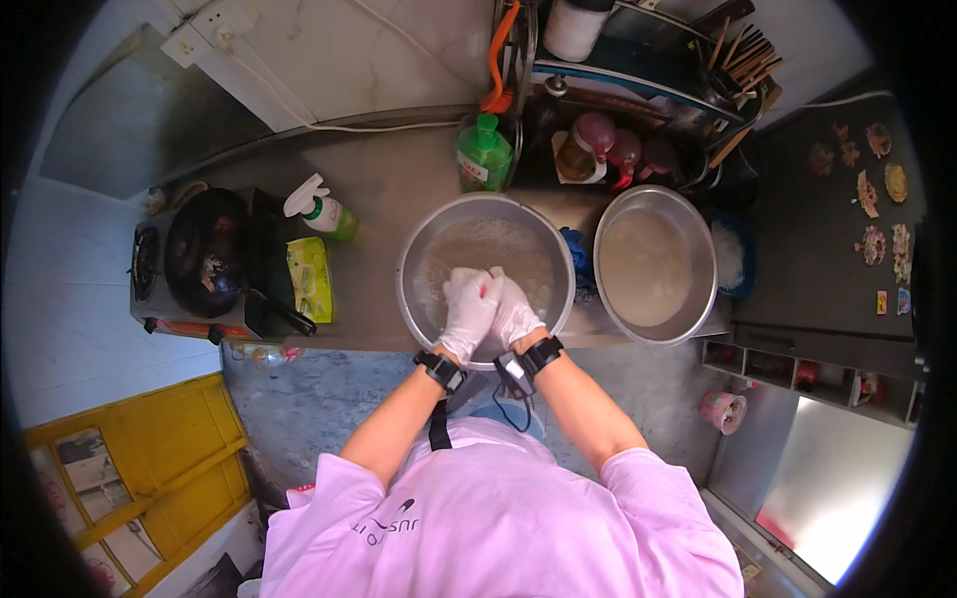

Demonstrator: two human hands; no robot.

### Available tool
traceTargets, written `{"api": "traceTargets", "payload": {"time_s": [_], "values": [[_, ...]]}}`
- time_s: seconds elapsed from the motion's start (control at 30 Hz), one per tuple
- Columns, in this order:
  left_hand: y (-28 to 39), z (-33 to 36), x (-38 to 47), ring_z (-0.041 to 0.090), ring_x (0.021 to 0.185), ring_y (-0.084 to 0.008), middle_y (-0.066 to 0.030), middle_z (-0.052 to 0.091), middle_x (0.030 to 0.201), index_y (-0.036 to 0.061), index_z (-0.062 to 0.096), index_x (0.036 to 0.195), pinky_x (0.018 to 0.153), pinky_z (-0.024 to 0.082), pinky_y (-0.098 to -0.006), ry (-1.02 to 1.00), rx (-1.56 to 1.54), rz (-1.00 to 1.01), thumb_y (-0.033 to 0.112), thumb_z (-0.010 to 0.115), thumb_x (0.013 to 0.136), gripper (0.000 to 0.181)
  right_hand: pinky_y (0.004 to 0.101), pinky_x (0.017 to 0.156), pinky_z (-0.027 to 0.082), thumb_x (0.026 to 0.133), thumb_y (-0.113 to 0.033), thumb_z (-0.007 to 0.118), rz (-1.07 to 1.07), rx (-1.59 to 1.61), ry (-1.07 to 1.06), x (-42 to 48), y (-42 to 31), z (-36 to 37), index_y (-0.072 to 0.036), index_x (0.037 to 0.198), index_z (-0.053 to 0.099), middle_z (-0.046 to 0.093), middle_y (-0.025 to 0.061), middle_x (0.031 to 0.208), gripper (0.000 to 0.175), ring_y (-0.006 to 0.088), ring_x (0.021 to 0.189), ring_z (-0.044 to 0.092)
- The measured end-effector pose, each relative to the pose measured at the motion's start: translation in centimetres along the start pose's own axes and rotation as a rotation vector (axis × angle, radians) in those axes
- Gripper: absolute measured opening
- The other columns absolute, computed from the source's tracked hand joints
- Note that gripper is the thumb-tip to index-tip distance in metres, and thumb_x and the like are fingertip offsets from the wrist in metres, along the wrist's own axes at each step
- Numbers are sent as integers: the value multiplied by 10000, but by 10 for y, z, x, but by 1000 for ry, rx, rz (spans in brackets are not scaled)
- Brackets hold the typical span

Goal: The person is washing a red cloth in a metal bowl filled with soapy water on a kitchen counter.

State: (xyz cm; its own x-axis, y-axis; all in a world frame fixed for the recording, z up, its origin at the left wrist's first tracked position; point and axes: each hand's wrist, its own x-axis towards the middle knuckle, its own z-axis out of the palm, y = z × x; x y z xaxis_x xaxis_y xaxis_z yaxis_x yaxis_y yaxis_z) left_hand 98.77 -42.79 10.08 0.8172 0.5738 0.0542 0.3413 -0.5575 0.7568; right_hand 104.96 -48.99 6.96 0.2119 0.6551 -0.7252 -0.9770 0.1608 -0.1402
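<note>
My left hand and my right hand, both in thin whitish gloves, are pressed together with curled fingers. They are over the near half of a round metal basin. Cloudy greyish liquid with pale froth or bits at its edge lies in the basin. A small red mark shows on the left glove. Whatever may be between my palms is hidden. To the right, a second metal basin holds cloudy beige liquid. Some blue cloth-like material sits between the basins.
A green pump bottle stands behind the near basin. Leftward are a spray bottle, a green packet and a black wok on a stove. A rack with jars stands behind. A blue container holds white material.
</note>
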Motion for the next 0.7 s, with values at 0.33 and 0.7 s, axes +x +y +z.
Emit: {"api": "traceTargets", "payload": {"time_s": [0.33,0.7], "values": [[-12,-5,28,549,685,-307,-151,586,733,12,561,746,665,427,-407,184,-237,-377,284,582,871,300,313,473,466,972,-331,421,-117,180,120,-15,27,25,-128,878,552,555,28,643,260,165,513,536],[2,4,0,492,571,-247,-124,510,590,-8,516,621,583,414,-365,5,-367,-231,274,621,863,386,369,595,504,940,-444,437,-119,88,8,1,8,8,-111,857,543,582,77,713,359,235,646,592]]}}
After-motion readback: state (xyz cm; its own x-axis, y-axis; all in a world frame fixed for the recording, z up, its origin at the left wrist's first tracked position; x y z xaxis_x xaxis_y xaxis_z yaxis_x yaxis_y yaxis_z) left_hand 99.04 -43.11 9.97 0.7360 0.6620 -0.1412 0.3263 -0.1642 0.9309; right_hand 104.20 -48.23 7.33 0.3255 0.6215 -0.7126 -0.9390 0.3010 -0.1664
